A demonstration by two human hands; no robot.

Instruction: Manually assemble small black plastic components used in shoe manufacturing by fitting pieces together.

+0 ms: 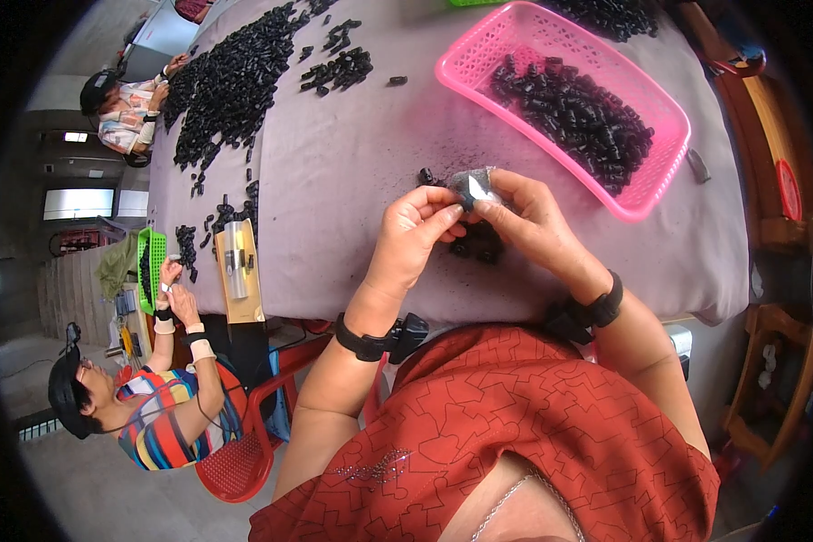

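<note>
Both hands closed in a narrow pinch on one small packet (472, 186), held just above the table (361, 181), near side, in front of the red shirt. Left hand (411, 230): thumb and fingertips at its lower left. Right hand (533, 217): thumb on the near face, fingers behind.

Packet: glossy, film-like, dark grey with a white glare patch; contents too small to make out. Roughly as wide as tall in view; upper edge points away from the wearer. Long axis cannot be told, much being under the fingers.

Pink basket (637, 208): plastic, lattice-holed walls, rounded corners, beyond and right of the hands; long side runs slantwise, far left to near right. Holds a layer of black pieces (587, 117), short, stubby, shiny, lying at all angles; pink floor bare at its left end.

More such pieces in a dark cluster (481, 244) below the hands. Fine dark specks on the mauve cloth nearby. Large heap (226, 90) of the same kind at far left.

Green basket (160, 248) at left edge, dark pieces inside. Shallow tan box (247, 305) near it, clear cylinder (236, 266) on top, lengthwise.
</note>
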